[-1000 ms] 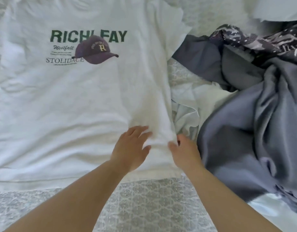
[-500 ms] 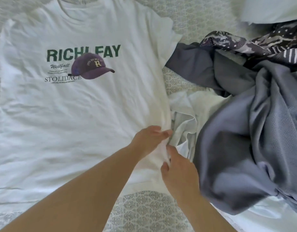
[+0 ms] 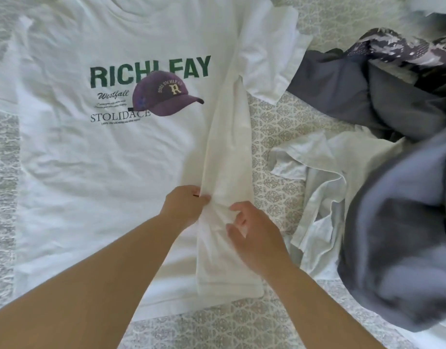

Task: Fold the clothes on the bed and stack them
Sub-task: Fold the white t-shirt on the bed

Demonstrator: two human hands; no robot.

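Head camera looks straight down on a white T-shirt (image 3: 111, 172) spread front-up across the bed (image 3: 274, 127), which wears a pale cover with a grey repeating pattern. The shirt fills the left and middle of the view. Its chest carries green block letters reading RICHLEAY, partly covered by a printed purple cap (image 3: 166, 96) with an R on it, and smaller dark lines reading Westfall and STOLIDACE beneath. The cloth is lightly creased. The shirt's right side is turned inward, making a long narrow flap that runs from the armpit down to the hem and lies on top of the body of the shirt; the sleeve on that side still sticks out flat toward the upper right.

The left hand (image 3: 184, 205) pinches the inner edge of that flap, fingers curled on the cloth. The right hand (image 3: 254, 233) sits just beside it, fingers bent and gathering a bunch of the same flap. The two hands are close together, almost touching.

To the right lies a heap: a grey garment (image 3: 398, 222), a crumpled white garment (image 3: 317, 177) and a dark patterned cloth (image 3: 403, 46).
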